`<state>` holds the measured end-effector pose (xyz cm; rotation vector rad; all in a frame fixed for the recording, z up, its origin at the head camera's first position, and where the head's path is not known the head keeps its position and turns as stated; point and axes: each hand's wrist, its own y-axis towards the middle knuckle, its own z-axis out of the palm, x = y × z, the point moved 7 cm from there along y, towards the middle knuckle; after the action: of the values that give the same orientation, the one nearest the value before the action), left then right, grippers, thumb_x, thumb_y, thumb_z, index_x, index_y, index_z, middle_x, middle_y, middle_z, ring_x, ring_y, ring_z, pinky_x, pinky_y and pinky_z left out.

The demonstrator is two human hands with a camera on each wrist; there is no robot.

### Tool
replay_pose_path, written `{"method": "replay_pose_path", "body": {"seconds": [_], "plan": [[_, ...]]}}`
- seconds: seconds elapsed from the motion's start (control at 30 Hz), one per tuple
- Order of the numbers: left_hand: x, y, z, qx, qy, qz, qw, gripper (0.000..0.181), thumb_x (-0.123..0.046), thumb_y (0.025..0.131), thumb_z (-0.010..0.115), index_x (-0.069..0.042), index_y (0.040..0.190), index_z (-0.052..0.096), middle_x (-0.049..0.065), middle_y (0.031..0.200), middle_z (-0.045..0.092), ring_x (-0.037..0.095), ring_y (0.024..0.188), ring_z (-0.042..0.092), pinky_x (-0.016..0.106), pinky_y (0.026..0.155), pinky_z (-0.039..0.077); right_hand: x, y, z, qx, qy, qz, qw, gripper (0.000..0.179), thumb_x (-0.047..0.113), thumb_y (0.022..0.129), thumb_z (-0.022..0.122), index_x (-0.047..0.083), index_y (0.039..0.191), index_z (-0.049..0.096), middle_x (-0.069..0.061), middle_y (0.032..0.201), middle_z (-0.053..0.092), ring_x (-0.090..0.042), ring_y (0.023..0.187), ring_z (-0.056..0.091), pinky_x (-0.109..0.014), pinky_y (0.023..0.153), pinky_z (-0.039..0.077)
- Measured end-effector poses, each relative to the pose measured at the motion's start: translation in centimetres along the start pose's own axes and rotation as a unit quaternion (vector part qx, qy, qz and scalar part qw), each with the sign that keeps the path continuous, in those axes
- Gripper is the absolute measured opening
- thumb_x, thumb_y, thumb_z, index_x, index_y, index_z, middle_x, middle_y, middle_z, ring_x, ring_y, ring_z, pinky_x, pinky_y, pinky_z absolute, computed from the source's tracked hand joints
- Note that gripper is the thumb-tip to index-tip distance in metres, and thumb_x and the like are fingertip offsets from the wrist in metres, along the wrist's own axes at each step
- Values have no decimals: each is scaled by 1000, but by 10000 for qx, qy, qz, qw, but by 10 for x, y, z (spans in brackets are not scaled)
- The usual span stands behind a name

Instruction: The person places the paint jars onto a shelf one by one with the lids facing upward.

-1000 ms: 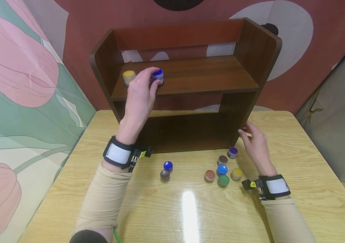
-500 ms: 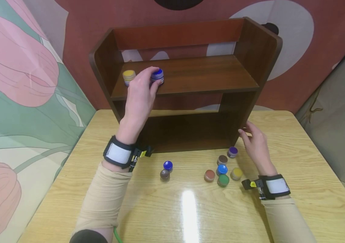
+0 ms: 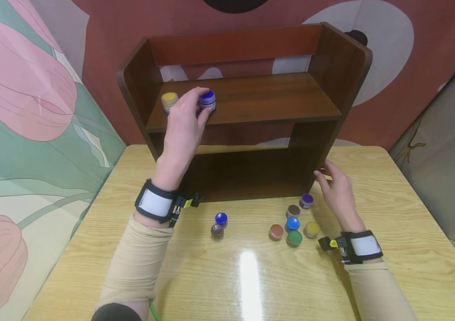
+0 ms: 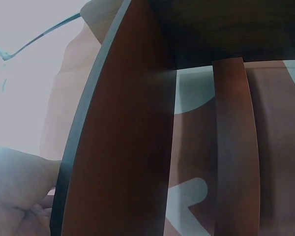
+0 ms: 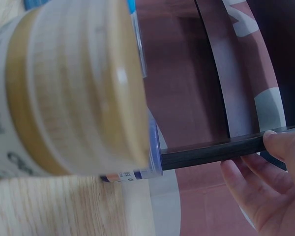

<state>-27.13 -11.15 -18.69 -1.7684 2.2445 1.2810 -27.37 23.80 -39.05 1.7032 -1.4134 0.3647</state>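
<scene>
My left hand (image 3: 184, 122) pinches a small blue-lidded paint jar (image 3: 207, 100) over the upper board of a dark wooden shelf (image 3: 259, 96). Just left of that hand, a yellow-lidded jar (image 3: 169, 102) stands on the same board, partly covered by the hand. The left wrist view catches only part of the left hand (image 4: 19, 191) beside the shelf board (image 4: 113, 132); the jar is hidden there. Low on the shelf's right side, my right hand (image 3: 337, 191) grips the edge of the side panel, thumb on one face and fingers (image 5: 241, 182) on the other.
On the table (image 3: 195, 276), a blue jar (image 3: 221, 219) and a dark brown jar (image 3: 217, 231) stand left of centre. Several more, including a green jar (image 3: 294, 238) and a purple jar (image 3: 306, 201), cluster near the right hand. A yellow jar (image 5: 78, 88) looms large in the right wrist view.
</scene>
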Motion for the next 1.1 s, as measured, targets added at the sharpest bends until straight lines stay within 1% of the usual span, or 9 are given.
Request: {"method": "replay_pose_path", "body": {"seconds": [0.2, 0.43, 0.6, 0.73, 0.83, 0.97, 1.03, 1.1], "plan": [[-1, 0, -1, -45, 36, 95, 9999, 45, -20, 94, 67, -8, 136, 56, 11, 141, 61, 24, 131, 60, 34, 111, 48, -1, 0, 0, 17, 25, 8, 10000, 37, 16, 103, 53, 4, 138, 55, -22, 130, 64, -40, 115, 65, -48, 87, 57], [-3, -4, -6, -278, 281, 285, 9988, 45, -22, 96, 65, -8, 137, 56, 10, 149, 53, 24, 139, 52, 35, 118, 41, -1, -1, -1, -16, 16, -31, 10000, 36, 16, 103, 53, 3, 136, 56, -22, 128, 65, -40, 114, 66, -47, 86, 57], [-6, -9, -12, -509, 309, 498, 9970, 42, -21, 96, 65, -7, 135, 58, 10, 146, 56, 23, 137, 54, 33, 117, 42, -2, -1, -1, -14, 14, 0, 10000, 36, 17, 103, 53, 5, 137, 56, -21, 128, 65, -38, 114, 66, -47, 86, 57], [-11, -16, -19, -853, 150, 848, 9926, 37, -17, 95, 66, -4, 129, 62, 12, 136, 64, 24, 129, 60, 33, 113, 47, -1, -1, -1, -28, 6, -21, 10000, 36, 16, 103, 53, 4, 136, 56, -20, 127, 65, -38, 113, 66, -47, 86, 57], [-15, -22, -23, -1030, 41, 1138, 9881, 33, -15, 94, 67, -4, 125, 64, 13, 127, 68, 25, 119, 65, 34, 106, 53, -1, -1, -2, -42, 6, -62, 10000, 35, 15, 102, 54, 3, 135, 56, -21, 126, 65, -39, 112, 66, -46, 85, 57], [-18, -32, -23, -1008, 13, 1380, 9853, 29, -15, 95, 68, -5, 122, 66, 13, 119, 71, 23, 104, 71, 33, 90, 60, -1, 0, -2, -56, -1, -73, 10000, 35, 15, 102, 54, 3, 135, 57, -21, 126, 66, -39, 113, 66, -46, 85, 57], [-20, -38, -21, -1003, 44, 1537, 9830, 27, -15, 96, 67, -5, 120, 67, 12, 115, 73, 23, 98, 72, 32, 85, 61, -1, 0, -3, -61, -11, -79, 9999, 34, 15, 102, 54, 2, 134, 57, -21, 125, 66, -39, 113, 66, -47, 85, 57], [-21, -44, -19, -1029, 55, 1695, 9801, 24, -15, 96, 66, -4, 118, 68, 12, 113, 74, 23, 98, 72, 32, 85, 61, -1, 0, -3, -71, -25, -90, 9999, 34, 15, 102, 54, 2, 134, 57, -22, 125, 66, -39, 113, 66, -47, 84, 57]]}}
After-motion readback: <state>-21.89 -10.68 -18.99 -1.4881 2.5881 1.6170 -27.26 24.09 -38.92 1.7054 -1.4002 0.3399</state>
